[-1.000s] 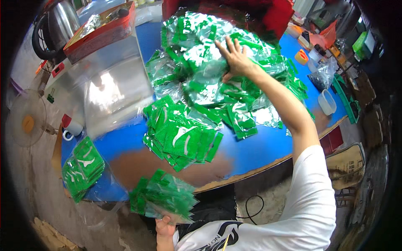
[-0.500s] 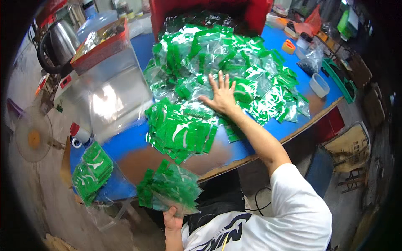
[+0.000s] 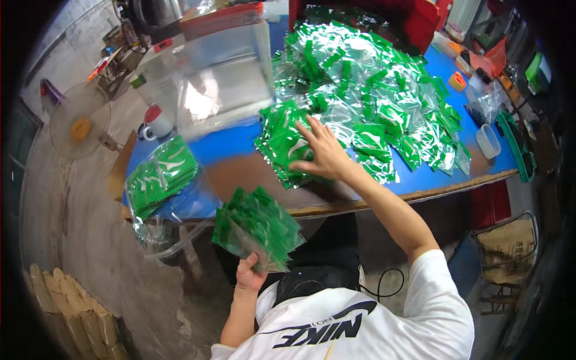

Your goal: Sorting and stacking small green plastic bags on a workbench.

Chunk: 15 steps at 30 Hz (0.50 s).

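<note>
My left hand (image 3: 249, 274) grips a fanned stack of green-and-clear plastic packets (image 3: 259, 225) by its lower edge, in front of the table edge. Fingers spread, my right hand (image 3: 324, 153) lies over a smaller stack of the same packets (image 3: 279, 141) at the near side of the table; whether it presses on them I cannot tell. Behind it rises a large heap of loose shiny green packets (image 3: 366, 78), spilling from a red container (image 3: 408, 27). At the left table corner, more green packets (image 3: 162, 177) sit in a clear plastic bag (image 3: 201, 207).
A clear plastic box (image 3: 222, 90) with a red-rimmed tray (image 3: 225, 21) on top stands left of the heap. Near it is a white mug (image 3: 159, 125). On the right are an orange tape roll (image 3: 457, 82) and a clear tub (image 3: 488, 142). A fan (image 3: 80, 126) stands at the left.
The view has shifted, so the table appears farther right and higher. My right hand has moved from the big heap nearer, onto the smaller stack. My left hand keeps its packets.
</note>
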{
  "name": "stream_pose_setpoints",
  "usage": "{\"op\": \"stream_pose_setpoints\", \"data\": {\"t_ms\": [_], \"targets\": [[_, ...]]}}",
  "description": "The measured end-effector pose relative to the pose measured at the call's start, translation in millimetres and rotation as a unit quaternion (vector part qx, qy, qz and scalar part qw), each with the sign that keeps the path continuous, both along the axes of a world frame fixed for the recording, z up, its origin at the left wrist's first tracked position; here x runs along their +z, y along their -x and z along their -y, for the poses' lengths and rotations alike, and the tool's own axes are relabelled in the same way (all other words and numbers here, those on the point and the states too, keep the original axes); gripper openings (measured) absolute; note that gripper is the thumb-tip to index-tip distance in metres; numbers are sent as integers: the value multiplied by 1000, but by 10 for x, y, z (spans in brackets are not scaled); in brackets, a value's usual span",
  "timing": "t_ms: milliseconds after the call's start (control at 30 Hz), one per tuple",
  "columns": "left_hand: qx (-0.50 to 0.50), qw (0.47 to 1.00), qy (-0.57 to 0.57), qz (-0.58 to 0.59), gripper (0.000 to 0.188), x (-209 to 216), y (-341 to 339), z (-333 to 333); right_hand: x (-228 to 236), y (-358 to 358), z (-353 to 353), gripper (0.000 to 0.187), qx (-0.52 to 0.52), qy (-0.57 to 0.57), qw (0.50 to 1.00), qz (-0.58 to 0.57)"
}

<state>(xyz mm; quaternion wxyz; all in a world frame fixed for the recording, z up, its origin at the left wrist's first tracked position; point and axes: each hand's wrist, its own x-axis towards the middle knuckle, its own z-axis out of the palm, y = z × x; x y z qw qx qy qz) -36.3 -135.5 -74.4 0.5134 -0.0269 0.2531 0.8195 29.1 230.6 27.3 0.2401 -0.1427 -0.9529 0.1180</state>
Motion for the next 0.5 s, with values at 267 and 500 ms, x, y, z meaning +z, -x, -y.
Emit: {"op": "stream_pose_setpoints", "data": {"t_ms": [267, 500], "targets": [[7, 1000, -29, 0, 65, 86, -124, 365, 448, 907, -817, 150, 16, 86, 935, 344], [-14, 998, -30, 44, 64, 64, -83, 359, 325, 1014, -744, 132, 38, 143, 940, 307]]}}
